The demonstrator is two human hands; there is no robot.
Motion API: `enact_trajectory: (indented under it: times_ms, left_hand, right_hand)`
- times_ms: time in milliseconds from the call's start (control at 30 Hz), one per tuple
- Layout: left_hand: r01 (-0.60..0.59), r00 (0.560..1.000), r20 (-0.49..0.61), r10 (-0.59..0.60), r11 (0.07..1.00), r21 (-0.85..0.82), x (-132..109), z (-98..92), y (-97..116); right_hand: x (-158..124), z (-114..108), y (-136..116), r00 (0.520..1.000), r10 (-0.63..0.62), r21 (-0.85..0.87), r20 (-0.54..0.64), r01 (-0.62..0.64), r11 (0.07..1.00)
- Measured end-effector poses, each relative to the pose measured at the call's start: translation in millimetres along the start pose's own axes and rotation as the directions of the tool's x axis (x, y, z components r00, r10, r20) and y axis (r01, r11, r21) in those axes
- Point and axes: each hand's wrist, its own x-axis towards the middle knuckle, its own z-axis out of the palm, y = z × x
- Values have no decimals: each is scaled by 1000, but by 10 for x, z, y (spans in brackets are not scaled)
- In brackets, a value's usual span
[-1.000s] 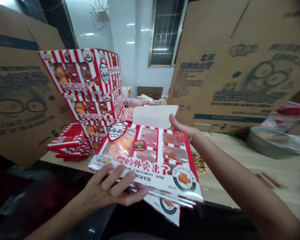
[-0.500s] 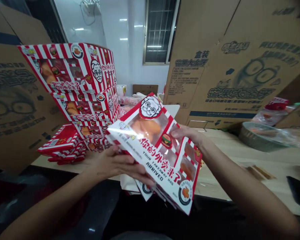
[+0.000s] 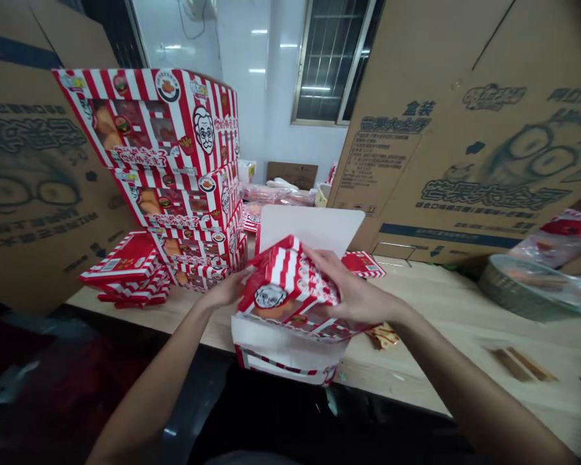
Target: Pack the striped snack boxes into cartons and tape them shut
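A red-and-white striped cardboard box [image 3: 290, 310] with a clear window and a bearded-face print is tilted between both my hands. On its left side is my left hand [image 3: 228, 289], closed, with its fingertips partly hidden by the box. My right hand [image 3: 351, 290] grips the right side, thumb and fingers over the striped panel. Underneath stands a larger box [image 3: 281, 367] of the same pattern, open, its white flap [image 3: 314, 226] raised at the back. The held box covers most of that opening, and I cannot tell whether it sits partly inside.
Striped window boxes [image 3: 208, 129] form a tall stack on the left, beside smaller red boxes [image 3: 130, 258]. Large brown cartons [image 3: 445, 129] rise at right and left. A green basket [image 3: 527, 290] with plastic bags stands on the right of the wooden table [image 3: 430, 303].
The held box has turned from its front window facing me to a flatter tilt, and it has come over the open box. The open box and its white flap show more now.
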Motion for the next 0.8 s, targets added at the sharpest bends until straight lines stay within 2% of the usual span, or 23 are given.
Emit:
enact_trajectory:
  times_ms: [133,267,333,433,533,567,600,633,667,700,733,767,800]
  left_hand:
    - [29,998,45,-32,998,52,-51,-122,95]
    - [11,988,151,-22,997,73,-78,-45,153]
    - [-3,989,146,-13,994,106,-38,24,163]
    - [9,996,83,-22,988,155,-25,96,180]
    - [32,999,31,-36,990,135,-202,22,182]
    - [40,998,-43,-37,995,92,-302,-62,168]
    - [51,980,-195,-43,998,36,-415,-180,145]
    - [59,911,-407,-62,998,-20,-532,-332,114]
    - [59,773,-629,-87,996,-66,-648,-513,74]
    - [71,559,-821,-115,993,-91,-759,-718,29]
    - [102,360,-923,-136,989,-106,-860,-936,-21]
    - [141,215,-964,-157,982,-129,-948,-1156,-75]
    - [183,125,-972,-197,968,-172,-1021,-1368,-131]
  right_hand:
    - [71,243,93,989,35,-275,144,6,962]
    - [292,595,221,967,78,-362,243,16,932]
    - [419,789,293,955,139,-418,263,-17,908]
    - [533,960,409,938,243,-481,246,-99,871]
    - [512,949,505,917,237,-371,321,-109,922]
    - [484,928,529,908,219,-324,357,-100,941]
    - [453,910,549,904,204,-295,376,-92,951]
    - [423,899,567,905,198,-291,377,-87,953]
    - [396,895,581,911,201,-305,360,-88,948]
    - [374,896,591,920,209,-329,332,-95,939]
    - [359,898,595,927,219,-349,303,-105,931]
    - [349,898,593,929,226,-353,291,-115,928]
    - [344,893,585,928,231,-345,294,-122,931]
